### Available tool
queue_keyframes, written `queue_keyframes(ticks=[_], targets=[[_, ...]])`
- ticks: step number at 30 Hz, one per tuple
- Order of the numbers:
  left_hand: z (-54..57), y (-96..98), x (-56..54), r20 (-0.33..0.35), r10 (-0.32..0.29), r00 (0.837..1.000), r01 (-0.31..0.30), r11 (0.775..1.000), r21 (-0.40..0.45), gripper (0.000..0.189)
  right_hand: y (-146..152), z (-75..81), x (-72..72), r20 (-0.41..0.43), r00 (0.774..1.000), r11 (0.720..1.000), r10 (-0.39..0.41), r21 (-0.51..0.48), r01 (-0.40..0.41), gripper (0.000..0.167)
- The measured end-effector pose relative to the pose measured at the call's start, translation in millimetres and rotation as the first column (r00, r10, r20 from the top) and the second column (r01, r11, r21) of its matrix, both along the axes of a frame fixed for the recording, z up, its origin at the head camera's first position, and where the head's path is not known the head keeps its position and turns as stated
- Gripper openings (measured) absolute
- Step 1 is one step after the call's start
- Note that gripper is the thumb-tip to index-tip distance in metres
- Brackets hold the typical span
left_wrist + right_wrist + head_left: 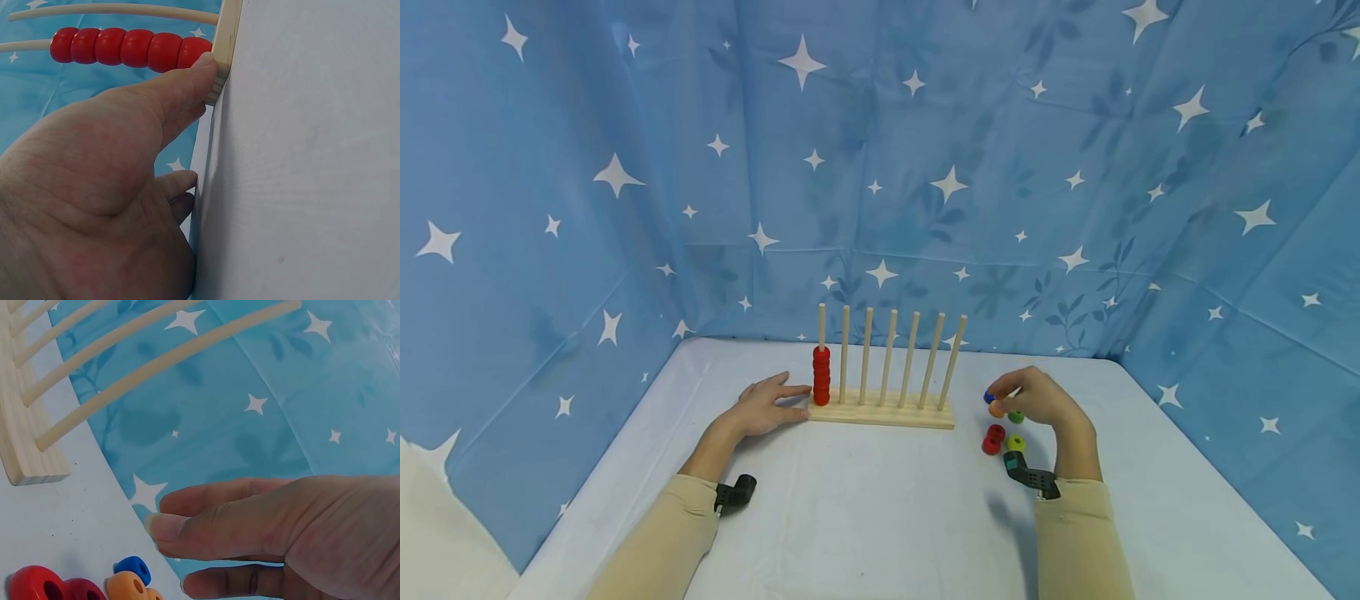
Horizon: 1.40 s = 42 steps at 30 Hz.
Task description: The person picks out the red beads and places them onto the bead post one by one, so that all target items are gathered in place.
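Note:
A wooden peg rack (880, 415) stands on the white table, its upright pegs in a row. Several red beads (134, 49) are stacked on the leftmost peg. My left hand (763, 406) holds the left end of the rack's base, thumb on the front edge and index finger farther back. To the right of the rack, my right hand (1037, 396) hovers over loose beads, its fingers slightly bent and no bead visible between them. Below its fingertips are a blue bead (133, 569) and an orange bead (126, 586). A green bead (1016, 417) lies beside them, partly covered.
Nearer the front lie two red beads (992, 445) touching each other and a yellow bead (1016, 443). The remaining pegs (169, 370) bear no beads and stick up between the hands. A blue star-patterned curtain (880, 167) borders the table's back and sides.

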<state>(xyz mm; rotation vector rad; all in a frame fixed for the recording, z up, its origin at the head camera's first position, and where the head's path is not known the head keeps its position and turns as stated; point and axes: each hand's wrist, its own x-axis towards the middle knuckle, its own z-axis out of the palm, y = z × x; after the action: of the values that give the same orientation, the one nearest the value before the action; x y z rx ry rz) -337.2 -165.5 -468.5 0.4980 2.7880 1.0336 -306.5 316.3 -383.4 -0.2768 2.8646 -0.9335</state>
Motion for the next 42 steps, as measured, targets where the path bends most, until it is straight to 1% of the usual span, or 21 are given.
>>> queue_keyframes(ticks=[5,9,12,16,20,24,29,37,42], targets=[[1.5,-0.1,0.9,-0.007,-0.009,1.000,0.009,1.000,0.000,0.059,1,-3.1,-2.3,0.024,1.000,0.999,0.006,0.037,-0.007,0.028],[1.4,-0.6,0.3,-0.015,-0.014,1.000,0.014,1.000,-0.004,0.058,3,-4.3,-3.1,0.047,0.999,0.999,0.003,0.052,-0.005,0.025],[1.0,-1.0,-0.1,-0.017,-0.014,1.000,0.014,1.000,-0.006,0.058,3,-5.0,-3.3,0.073,0.997,0.998,0.015,0.055,-0.019,0.023],[0.6,-1.3,-0.5,-0.015,-0.012,1.000,0.012,1.000,-0.007,0.059,3,-7.0,-2.7,0.123,0.992,0.998,0.000,0.056,-0.007,0.022],[-0.2,-1.4,-0.7,-0.010,-0.012,1.000,0.012,1.000,-0.005,0.059,3,-11.2,-2.2,0.162,0.986,0.997,-0.035,0.076,0.023,0.024],[-0.7,-1.2,-0.4,-0.009,-0.011,1.000,0.011,1.000,-0.001,0.059,2,-14.2,-1.5,0.180,0.983,0.996,-0.044,0.087,0.029,0.026],[-0.5,-1.3,0.1,-0.007,-0.010,1.000,0.010,1.000,0.003,0.060,3,-16.8,-2.0,0.196,0.979,0.996,-0.048,0.085,0.032,0.024],[-0.8,-1.0,0.0,-0.004,-0.012,1.000,0.012,1.000,0.005,0.060,3,-20.6,-2.0,0.196,0.980,0.994,-0.028,0.110,0.006,0.021],[-1.2,-1.2,-0.5,-0.006,-0.015,1.000,0.015,1.000,0.005,0.060,4,-20.6,-2.5,0.195,0.980,0.993,-0.047,0.119,0.024,0.021]])
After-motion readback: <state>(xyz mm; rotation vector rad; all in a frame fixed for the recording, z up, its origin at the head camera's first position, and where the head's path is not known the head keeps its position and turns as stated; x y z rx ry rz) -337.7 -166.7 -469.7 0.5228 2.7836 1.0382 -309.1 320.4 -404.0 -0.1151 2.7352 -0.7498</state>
